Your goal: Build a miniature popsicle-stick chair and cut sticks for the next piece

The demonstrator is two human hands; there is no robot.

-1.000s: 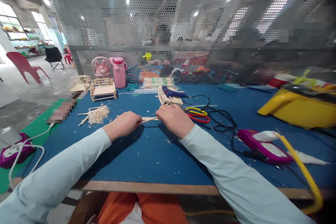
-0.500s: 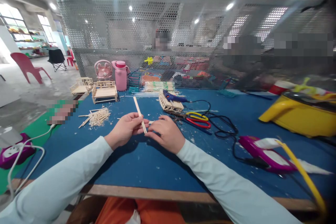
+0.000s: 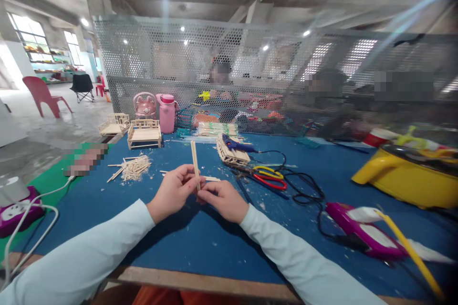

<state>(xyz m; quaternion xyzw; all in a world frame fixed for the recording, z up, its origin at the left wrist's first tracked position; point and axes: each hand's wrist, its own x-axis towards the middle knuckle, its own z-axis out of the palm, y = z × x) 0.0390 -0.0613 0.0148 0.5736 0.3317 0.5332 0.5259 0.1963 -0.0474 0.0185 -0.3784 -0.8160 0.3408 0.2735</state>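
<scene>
My left hand point(image 3: 174, 192) and my right hand point(image 3: 219, 198) meet above the blue table point(image 3: 200, 243), both pinching the lower end of a thin wooden stick point(image 3: 194, 157) that stands nearly upright between them. More loose sticks point(image 3: 212, 178) lie flat on the table just behind my fingers. A pile of short wooden sticks point(image 3: 133, 168) sits to the left of my left hand.
A small wooden frame with a blue glue gun point(image 3: 234, 146) lies behind my hands, red and yellow scissors point(image 3: 269, 176) and black cable to its right. Miniature wooden furniture point(image 3: 144, 134), a pink bottle point(image 3: 167, 113), a yellow tub point(image 3: 408, 178) and a mesh screen point(image 3: 250, 71) with people behind it surround the table.
Both hands lifted the stick from lying flat on the table and turned it upright, drawing it closer to me. The camera tilted upward.
</scene>
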